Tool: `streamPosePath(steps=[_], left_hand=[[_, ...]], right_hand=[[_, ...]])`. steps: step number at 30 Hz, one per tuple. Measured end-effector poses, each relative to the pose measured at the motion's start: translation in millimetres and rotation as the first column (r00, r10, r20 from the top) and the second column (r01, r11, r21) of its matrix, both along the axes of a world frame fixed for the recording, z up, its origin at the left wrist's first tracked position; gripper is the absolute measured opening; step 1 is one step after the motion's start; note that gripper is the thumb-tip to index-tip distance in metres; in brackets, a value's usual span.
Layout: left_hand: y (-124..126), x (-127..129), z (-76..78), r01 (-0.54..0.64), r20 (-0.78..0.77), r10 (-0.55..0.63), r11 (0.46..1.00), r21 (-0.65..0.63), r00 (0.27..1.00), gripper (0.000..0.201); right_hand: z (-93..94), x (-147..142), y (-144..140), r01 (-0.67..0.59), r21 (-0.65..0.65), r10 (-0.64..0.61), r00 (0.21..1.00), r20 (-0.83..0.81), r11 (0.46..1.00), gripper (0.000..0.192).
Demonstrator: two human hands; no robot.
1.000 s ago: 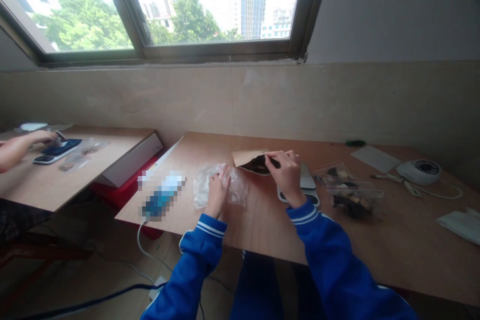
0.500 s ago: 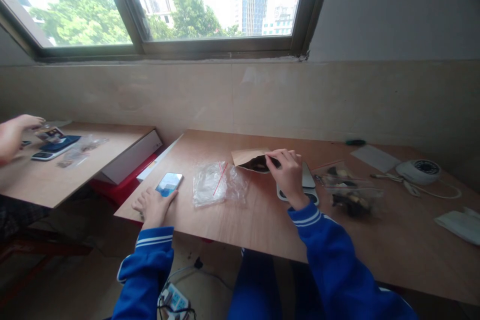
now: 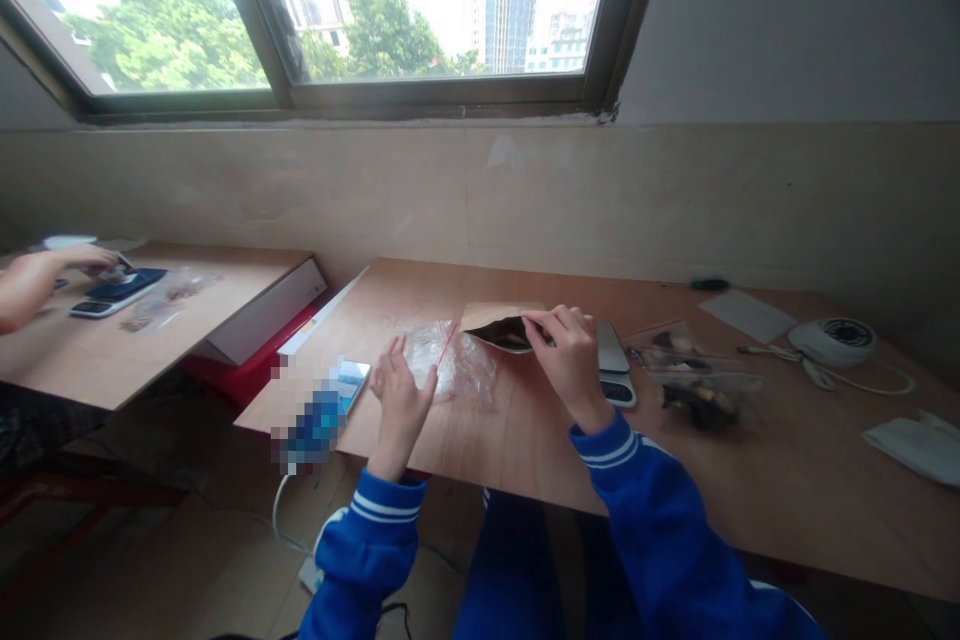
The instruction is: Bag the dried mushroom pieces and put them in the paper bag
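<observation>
My right hand (image 3: 568, 350) pinches the rim of a brown paper pouch (image 3: 501, 310). The pouch lies with its dark mouth gaping towards me; what is inside cannot be made out. My left hand (image 3: 403, 398) is open, fingers apart, over the near left side of some clear plastic bags (image 3: 450, 360) with a red line; whether it touches them I cannot tell. To its left lies a phone (image 3: 351, 380), partly blurred out. Just right of my right hand, partly behind it, a small white scale (image 3: 613, 360) rests on the table.
Clear zip bags with dark and pale pieces (image 3: 701, 395) lie right of the scale. Beyond them are a white dome camera (image 3: 832, 342) with its cable, white paper (image 3: 750, 315) and a white cloth-like item (image 3: 915, 445). At another table, a person's hand (image 3: 97, 258) is over a scale (image 3: 116, 290).
My left hand has moved right, from beside the phone to the plastic bags. My right hand keeps its pinch on the pouch, shifted slightly left. The other person's hand has come down onto their scale.
</observation>
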State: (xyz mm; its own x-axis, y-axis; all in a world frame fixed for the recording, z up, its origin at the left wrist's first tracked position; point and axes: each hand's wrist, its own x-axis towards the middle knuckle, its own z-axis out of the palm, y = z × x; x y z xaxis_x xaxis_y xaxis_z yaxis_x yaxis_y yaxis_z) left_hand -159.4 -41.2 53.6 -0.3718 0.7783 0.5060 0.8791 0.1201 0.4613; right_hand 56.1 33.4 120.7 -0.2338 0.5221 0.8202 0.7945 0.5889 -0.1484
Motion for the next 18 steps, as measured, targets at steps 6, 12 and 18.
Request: streamPosePath(steps=[6, 12, 18], left_hand=[[57, 36, -10.7, 0.403, 0.109, -0.417, 0.905, 0.135, 0.902, 0.091], [104, 40, -30.9, 0.450, 0.199, -0.536, 0.820, 0.353, 0.821, 0.060], [97, 50, -48.8, 0.406, 0.364, -0.572, 0.802, 0.439, 0.735, 0.045]], right_hand=[[-3.9, 3, -6, -0.039, -0.018, 0.039, 0.999, -0.022, 0.999, 0.019], [-14.6, 3, -6, -0.149, -0.016, 0.147, 0.985, -0.086, 0.989, 0.021], [-26.7, 21, -10, -0.329, -0.135, 0.349, 0.922, 0.169, 0.935, 0.025]])
